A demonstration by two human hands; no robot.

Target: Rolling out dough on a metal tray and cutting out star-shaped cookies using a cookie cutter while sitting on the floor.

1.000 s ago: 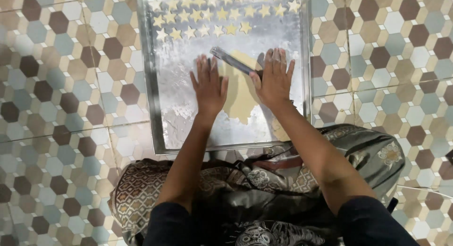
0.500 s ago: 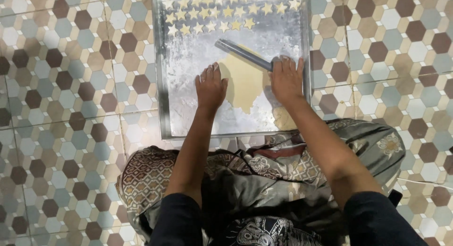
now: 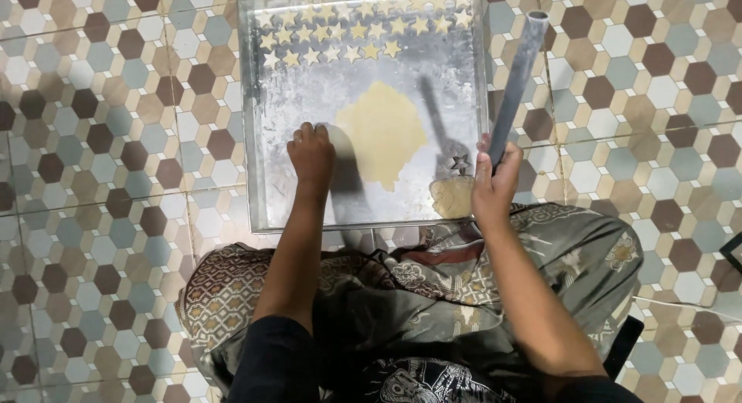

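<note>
On the metal tray (image 3: 255,140) set over the patterned tile floor (image 3: 93,140), a thin sheet of pale yellow dough (image 3: 380,132) lies flat near the middle, with rows of small cut-out stars (image 3: 363,28) lined up along the far edge and a small lump of leftover dough (image 3: 450,196) at the near right corner beside a little star cutter (image 3: 459,165). That rolled sheet looks soft and limp, likely to tear or stretch if lifted by 1 edge, so it is best left lying and worked where it sits; the dusty tray surface suggests flour keeps it from sticking. The right hand (image 3: 493,183) is wrapped tight around the lower end of a grey metal tube (image 3: 516,71), raised at a slant over the tray's right rim; the tube looks rigid, smooth and light enough for 1 hand. The left hand (image 3: 311,154) rests knuckles-up on the tray just left of the sheet, fingers curled under, holding nothing that can be seen
</note>
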